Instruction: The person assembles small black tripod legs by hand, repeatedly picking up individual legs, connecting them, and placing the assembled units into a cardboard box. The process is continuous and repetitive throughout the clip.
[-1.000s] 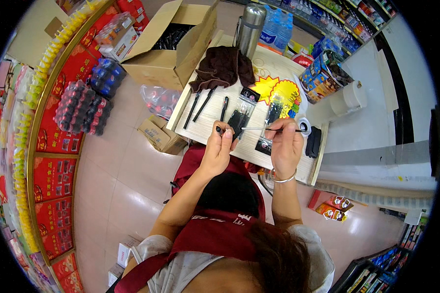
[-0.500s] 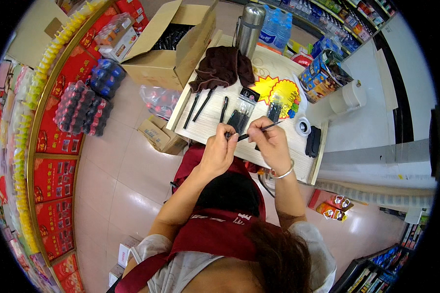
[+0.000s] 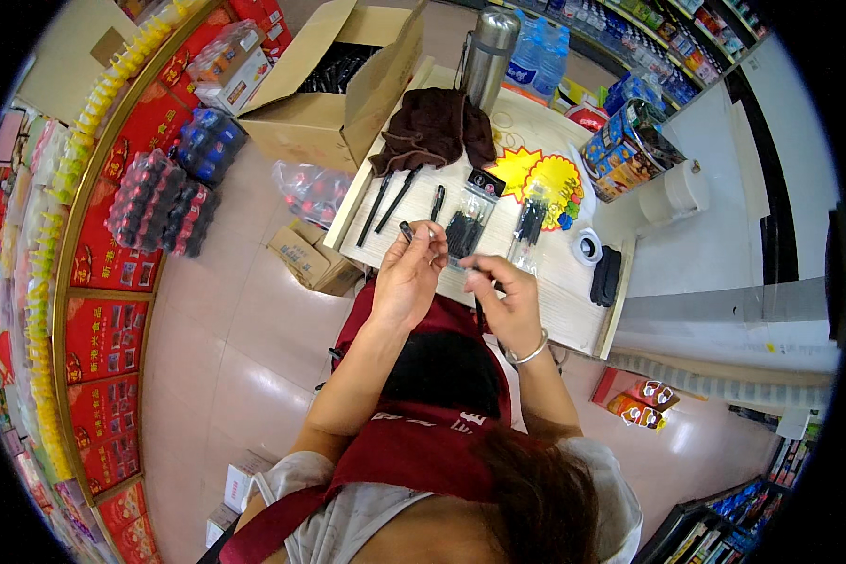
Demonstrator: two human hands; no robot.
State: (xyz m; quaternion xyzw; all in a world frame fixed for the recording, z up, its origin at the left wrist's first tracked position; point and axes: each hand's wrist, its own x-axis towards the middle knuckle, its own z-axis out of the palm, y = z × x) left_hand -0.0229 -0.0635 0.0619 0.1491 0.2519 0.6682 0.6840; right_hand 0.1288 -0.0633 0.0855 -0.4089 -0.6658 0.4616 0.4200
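My left hand [image 3: 406, 282] is raised over the near edge of the table, its fingers pinched on a short black pen part [image 3: 406, 230]. Close beside it, my right hand [image 3: 509, 303] has its fingers curled round a slender black pen piece [image 3: 480, 315] that points downward; part of it is hidden by the hand. Two thin black pens [image 3: 374, 211] and a shorter black pen [image 3: 438, 202] lie on the pale wooden table [image 3: 559, 310]. Beyond my hands lies a clear packet of black sticks [image 3: 465, 230], with a second clear packet [image 3: 528, 221] to its right.
A brown cloth [image 3: 432, 127] and a steel thermos [image 3: 492, 61] occupy the table's far side. Yellow starburst cards [image 3: 517, 171], a white tape roll [image 3: 587, 247] and a black folded item [image 3: 606, 275] lie rightward. An open carton [image 3: 310, 132] stands left of the table.
My hands have moved apart. The thin dark stick that pointed up and right from my right hand now points down. My left hand has lifted and turned with the short black piece.
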